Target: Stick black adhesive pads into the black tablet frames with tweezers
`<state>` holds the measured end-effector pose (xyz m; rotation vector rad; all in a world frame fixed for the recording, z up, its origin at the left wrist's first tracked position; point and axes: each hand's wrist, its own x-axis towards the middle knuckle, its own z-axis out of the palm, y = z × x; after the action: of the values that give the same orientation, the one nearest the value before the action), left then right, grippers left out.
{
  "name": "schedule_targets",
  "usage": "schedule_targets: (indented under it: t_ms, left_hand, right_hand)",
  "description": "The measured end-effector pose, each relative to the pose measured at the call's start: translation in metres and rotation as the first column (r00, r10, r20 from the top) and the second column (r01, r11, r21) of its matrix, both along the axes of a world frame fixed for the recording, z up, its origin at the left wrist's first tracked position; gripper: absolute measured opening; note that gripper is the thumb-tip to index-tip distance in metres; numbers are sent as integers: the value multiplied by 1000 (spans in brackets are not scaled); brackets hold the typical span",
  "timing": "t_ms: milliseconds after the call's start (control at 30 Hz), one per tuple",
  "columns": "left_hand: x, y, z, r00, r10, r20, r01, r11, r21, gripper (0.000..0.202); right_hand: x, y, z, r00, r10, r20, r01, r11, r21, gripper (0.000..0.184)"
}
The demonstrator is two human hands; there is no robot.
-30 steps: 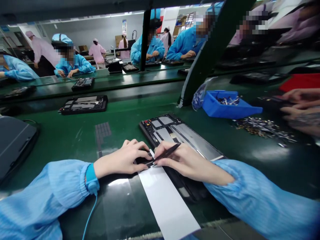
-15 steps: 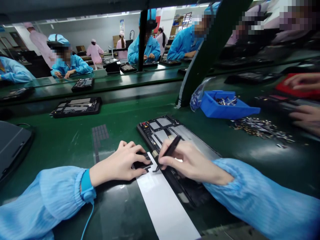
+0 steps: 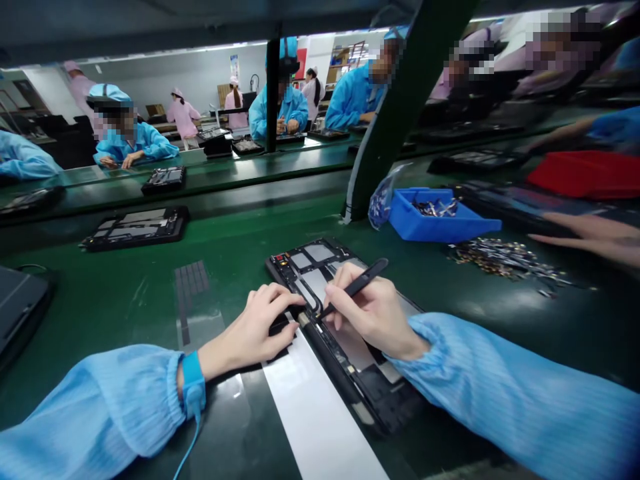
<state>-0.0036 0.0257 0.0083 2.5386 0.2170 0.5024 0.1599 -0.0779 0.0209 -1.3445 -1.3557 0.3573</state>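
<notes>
An opened tablet (image 3: pixel 370 383) with its inner parts bare lies at a slant in front of me. My right hand (image 3: pixel 373 310) grips black tweezers (image 3: pixel 364 279), their tip down at the tablet's left inner edge. Whether the tip holds a small piece I cannot make out. My left hand (image 3: pixel 263 323) rests with fingers apart, its index fingertip at the tablet's left edge and its thumb on the top of a white strip (image 3: pixel 320 413). Dark pieces on that strip are partly hidden under this hand. A blue wrist strap (image 3: pixel 193 380) with a cord circles my left wrist.
A clear sheet with dark strips (image 3: pixel 191 287) lies left of the tablet. At right stand a blue bin (image 3: pixel 445 227) and a heap of small metal parts (image 3: pixel 505 259). A co-worker's hand (image 3: pixel 595 233) is beyond. Another opened tablet (image 3: pixel 135 228) sits back left.
My right hand has moved the tweezers' tip from the white strip up onto the tablet's edge. My left index finger has reached over to the tablet. The view has shifted slightly.
</notes>
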Motion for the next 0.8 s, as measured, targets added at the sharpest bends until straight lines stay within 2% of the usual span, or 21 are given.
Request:
schedule_targets:
  t_ms: [267,467,700,800]
  left_hand:
    - [-2,-1,0,1000,-7,-2,7,1000,21,30]
    - [-2,-2,2,1000,-13,-13,14,998,54,31]
    - [-3,-1,5,997,-62,-42,66,995,78,32]
    - [-2,-5,6,996,-33,-87,49,982,184,31]
  right_hand:
    - [2,1,-2,997,8,77,-7,1000,-15,30]
    - [0,2,1,977,-12,215,22,999,-45,27]
    - [-1,0,0,928,82,362,-127,987,103,18]
    - [2,-3,-1,951,31,307,-86,982,166,20]
